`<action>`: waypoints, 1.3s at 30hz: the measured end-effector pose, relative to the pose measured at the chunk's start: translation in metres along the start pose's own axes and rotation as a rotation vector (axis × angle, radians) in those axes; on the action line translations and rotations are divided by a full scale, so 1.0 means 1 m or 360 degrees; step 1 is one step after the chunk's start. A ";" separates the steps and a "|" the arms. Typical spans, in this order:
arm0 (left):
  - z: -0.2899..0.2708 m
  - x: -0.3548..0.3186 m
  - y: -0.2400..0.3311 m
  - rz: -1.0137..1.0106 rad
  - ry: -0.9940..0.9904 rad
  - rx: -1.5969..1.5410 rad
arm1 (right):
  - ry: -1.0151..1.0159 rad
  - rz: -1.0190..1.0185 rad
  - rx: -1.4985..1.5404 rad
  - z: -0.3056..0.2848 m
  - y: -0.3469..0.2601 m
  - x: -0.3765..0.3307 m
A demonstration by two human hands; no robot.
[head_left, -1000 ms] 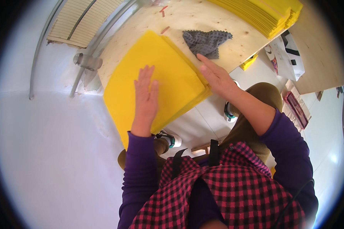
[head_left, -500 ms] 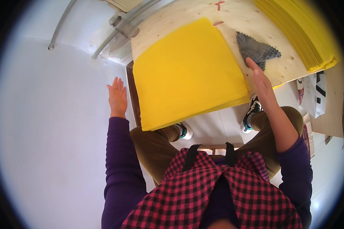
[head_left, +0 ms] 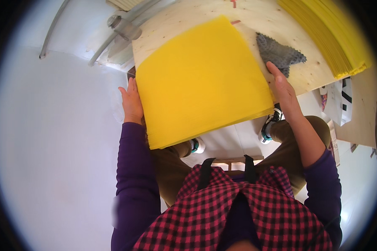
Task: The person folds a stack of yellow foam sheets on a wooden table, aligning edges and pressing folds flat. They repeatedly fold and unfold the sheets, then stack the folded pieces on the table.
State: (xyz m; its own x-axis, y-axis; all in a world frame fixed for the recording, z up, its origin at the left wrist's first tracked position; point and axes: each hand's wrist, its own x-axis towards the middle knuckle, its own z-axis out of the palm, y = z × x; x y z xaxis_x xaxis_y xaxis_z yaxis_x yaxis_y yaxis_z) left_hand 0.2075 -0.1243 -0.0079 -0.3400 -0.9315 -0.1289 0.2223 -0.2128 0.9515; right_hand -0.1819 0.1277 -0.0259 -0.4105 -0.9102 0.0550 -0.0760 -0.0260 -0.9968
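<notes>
A stack of flat yellow sheets (head_left: 205, 83), cloth-like, lies on the wooden table (head_left: 312, 79), its near edge overhanging my knees. Against the left side of the stack rests my left hand (head_left: 132, 102), palm inward with the fingers stretched out. My right hand (head_left: 284, 88) stands on edge by the stack's right side, fingers straight and thumb side up; I cannot tell whether it touches the sheets. Just beyond its fingertips is a crumpled dark grey cloth (head_left: 278, 54) with zigzag-cut edges. Neither hand grips anything.
A second, thicker pile of yellow sheets (head_left: 329, 37) sits at the far right of the table. Beyond the left table edge are a clear jar with a metal lid (head_left: 123, 27) and grey pipes along a white wall (head_left: 58, 125). A white printed bag (head_left: 338, 102) stands at right.
My left hand has moved right, from apart to against the stack's left side. The stack's near left corner has shifted slightly left and toward me. My right hand has barely moved.
</notes>
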 end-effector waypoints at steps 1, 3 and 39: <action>0.000 0.000 -0.001 -0.0022 -0.0054 0.0047 | 0.0016 -0.0024 -0.0013 0.000 0.000 0.001; 0.001 0.002 -0.002 -0.0037 -0.0010 0.0131 | 0.0024 -0.0037 -0.0059 -0.001 -0.001 -0.001; 0.182 -0.067 0.002 0.0640 -0.0776 0.1311 | 0.0236 -0.0426 -0.0708 -0.033 0.017 0.023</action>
State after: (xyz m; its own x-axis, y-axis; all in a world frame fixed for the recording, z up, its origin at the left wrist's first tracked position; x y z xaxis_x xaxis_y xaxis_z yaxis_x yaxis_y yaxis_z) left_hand 0.0643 -0.0089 0.0537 -0.7526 -0.6295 0.1930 -0.2298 0.5258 0.8190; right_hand -0.2225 0.1199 -0.0396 -0.4453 -0.8270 0.3433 -0.5596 -0.0423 -0.8277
